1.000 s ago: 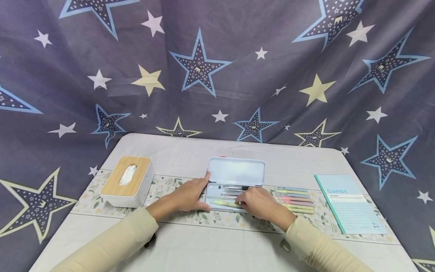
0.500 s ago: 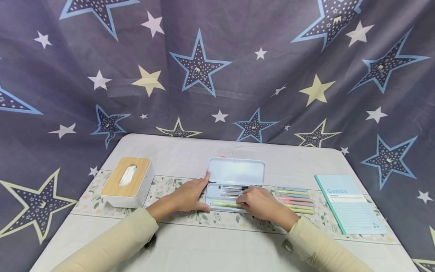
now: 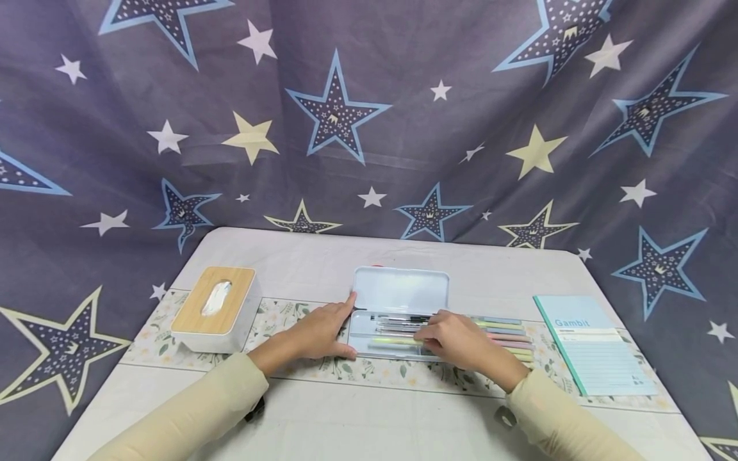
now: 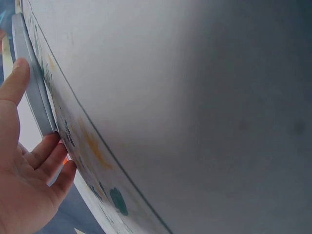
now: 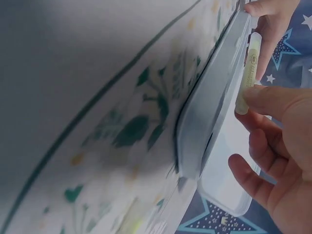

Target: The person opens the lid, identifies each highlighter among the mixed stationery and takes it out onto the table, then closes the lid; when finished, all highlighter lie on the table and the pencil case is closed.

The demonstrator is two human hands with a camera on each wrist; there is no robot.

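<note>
A pale blue pencil case [image 3: 400,289] lies with its lid raised in the middle of the table. Several slim pens [image 3: 398,324] lie inside along its back part. With thumb and fingertips my right hand [image 3: 452,339] pinches a yellow-green highlighter [image 5: 249,68] by its right end, tilted just above the case's front part. My left hand [image 3: 325,330] rests at the case's left end, fingers fairly straight. Its thumb [image 4: 17,78] touches the front wall while the other fingertips meet the end corner.
Right of the case lies a row of several coloured highlighters [image 3: 510,331], partly behind my right hand. Farther right is a light blue notebook [image 3: 596,346]. A tissue box with a wooden top [image 3: 216,299] stands at left. A starry curtain [image 3: 346,179] hangs behind the table.
My right hand has moved right and slightly up, bringing the yellow-green highlighter with it. My left hand stays at the case's left end.
</note>
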